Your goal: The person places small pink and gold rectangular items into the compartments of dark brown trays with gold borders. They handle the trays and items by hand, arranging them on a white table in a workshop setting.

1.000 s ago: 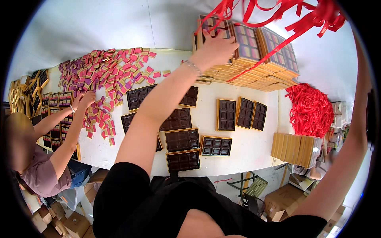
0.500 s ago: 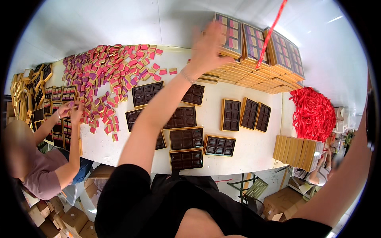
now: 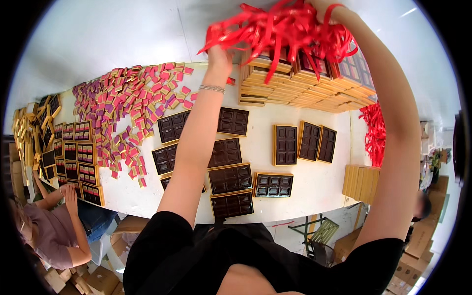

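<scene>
Both arms raised toward 12 o'clock. Left hand point(image 3: 220, 55) and right hand point(image 3: 328, 9) buried in one bundle of red ribbons point(image 3: 281, 30), held up over the far end of the white table point(image 3: 314, 187).

Ribbons: bright red, thin flat strips, glossy, many loose lengths tangled together, ends hanging down and curling at 6 o'clock of the bundle, across the stacked gold boxes point(image 3: 305, 88) below.

Left hand: fingers closed into the ribbon at the bundle's 9 o'clock edge; bracelet point(image 3: 212, 89) on the wrist. Right hand: mostly hidden by ribbon at the top rim; cannot tell if fingers are closed.

Table below: open gold-rimmed trays with dark brown inserts point(image 3: 231, 178) at centre. Pink and gold wrapped pieces point(image 3: 132, 103) scattered at 10 o'clock. Second red ribbon heap point(image 3: 374, 132) at 3 o'clock. Another person point(image 3: 54, 231) seated at 8 o'clock, hands at the filled trays point(image 3: 78, 157).
</scene>
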{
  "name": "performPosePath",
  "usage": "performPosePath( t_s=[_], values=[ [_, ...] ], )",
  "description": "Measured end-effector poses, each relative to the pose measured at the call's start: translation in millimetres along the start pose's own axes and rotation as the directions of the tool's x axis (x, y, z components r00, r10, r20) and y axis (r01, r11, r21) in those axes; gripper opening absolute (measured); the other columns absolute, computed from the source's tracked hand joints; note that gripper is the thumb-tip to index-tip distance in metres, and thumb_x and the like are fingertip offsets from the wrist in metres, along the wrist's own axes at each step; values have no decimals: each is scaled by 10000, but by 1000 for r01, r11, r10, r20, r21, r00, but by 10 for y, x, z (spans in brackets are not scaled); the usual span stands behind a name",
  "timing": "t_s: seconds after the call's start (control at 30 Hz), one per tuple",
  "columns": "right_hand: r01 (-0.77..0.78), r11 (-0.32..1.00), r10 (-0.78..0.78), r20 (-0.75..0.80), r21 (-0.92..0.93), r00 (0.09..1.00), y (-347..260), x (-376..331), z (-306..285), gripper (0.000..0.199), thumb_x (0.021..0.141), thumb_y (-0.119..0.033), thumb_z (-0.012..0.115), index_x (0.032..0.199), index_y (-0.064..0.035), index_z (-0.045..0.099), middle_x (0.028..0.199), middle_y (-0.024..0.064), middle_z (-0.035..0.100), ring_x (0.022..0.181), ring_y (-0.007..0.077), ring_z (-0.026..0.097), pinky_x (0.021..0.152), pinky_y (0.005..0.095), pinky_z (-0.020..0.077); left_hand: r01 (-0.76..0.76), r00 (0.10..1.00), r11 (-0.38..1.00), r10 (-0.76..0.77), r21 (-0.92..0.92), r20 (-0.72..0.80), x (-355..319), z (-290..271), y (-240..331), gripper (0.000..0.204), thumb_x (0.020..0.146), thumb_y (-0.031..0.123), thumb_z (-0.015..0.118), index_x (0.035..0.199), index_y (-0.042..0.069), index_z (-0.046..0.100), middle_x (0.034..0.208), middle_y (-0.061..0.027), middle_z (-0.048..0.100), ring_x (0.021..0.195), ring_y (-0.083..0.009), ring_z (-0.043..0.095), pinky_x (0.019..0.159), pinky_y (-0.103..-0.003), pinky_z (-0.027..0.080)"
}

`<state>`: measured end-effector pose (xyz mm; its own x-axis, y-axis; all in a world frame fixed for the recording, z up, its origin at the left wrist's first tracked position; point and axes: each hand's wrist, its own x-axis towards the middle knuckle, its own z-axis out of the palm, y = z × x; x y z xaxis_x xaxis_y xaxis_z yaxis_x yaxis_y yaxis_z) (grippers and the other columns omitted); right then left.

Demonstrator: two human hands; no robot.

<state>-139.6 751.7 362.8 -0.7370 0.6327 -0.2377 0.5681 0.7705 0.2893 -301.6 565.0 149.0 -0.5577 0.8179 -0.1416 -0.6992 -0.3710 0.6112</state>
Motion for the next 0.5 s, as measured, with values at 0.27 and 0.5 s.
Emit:
performPosePath(
  t_s=[0.27, 0.5],
  values=[
    [-606, 665, 323, -563, -437, 760, -387, -93, -429, 264, 852, -271, 579, 1017, -130, 729, 1036, 111, 714, 947, 254, 691, 753, 423, 553, -628, 757, 468, 180, 622, 629, 89, 1374, 936, 316, 899, 321, 571, 1142, 121, 596, 1100, -92, 632, 1039, -265, 615, 894, -443, 482],
    [-119, 947, 112, -40, -298, 993, -422, -22, 153, 514, 921, -331, 477, 1390, -122, 475, 1365, 170, 525, 1213, 299, 552, 972, 485, 441, -582, 682, -708, -157, 401, 714, -52, 1561, 929, 242, 892, 220, 544, 1025, 51, 655, 995, -161, 679, 971, -312, 664, 818, -437, 531]
  ],
)
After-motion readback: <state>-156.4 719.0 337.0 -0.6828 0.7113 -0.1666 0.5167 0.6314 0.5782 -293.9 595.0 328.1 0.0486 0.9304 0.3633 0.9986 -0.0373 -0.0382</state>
